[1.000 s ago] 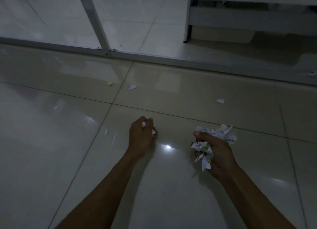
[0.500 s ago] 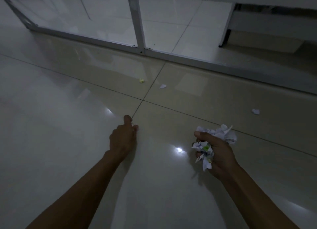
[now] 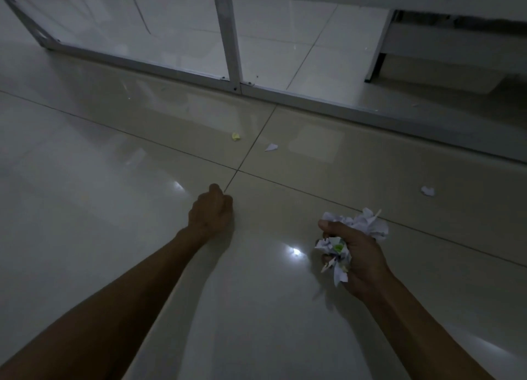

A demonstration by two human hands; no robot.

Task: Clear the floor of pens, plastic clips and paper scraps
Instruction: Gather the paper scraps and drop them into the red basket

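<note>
My right hand (image 3: pixel 363 258) is shut on a wad of crumpled white paper scraps (image 3: pixel 360 223), one with a green mark, held just above the glossy tiled floor. My left hand (image 3: pixel 210 212) is a closed fist low over the floor near a tile joint; whatever is inside it is hidden. Three loose scraps lie on the floor beyond my hands. A small yellow scrap (image 3: pixel 235 136) and a white folded scrap (image 3: pixel 271 147) are ahead of my left hand. Another white scrap (image 3: pixel 427 191) lies far right.
A grey metal frame rail (image 3: pixel 313 100) runs across the floor at the back, with an upright post (image 3: pixel 229 40) rising from it. A dark-edged furniture base (image 3: pixel 379 60) stands back right. The room is dim, and a bright light reflection (image 3: pixel 295 251) glints between my hands.
My left hand, with small white scraps showing in its fingers a second ago, moved left to where a scrap lay and closed into a fist. The view shifted left. My right hand kept its wad.
</note>
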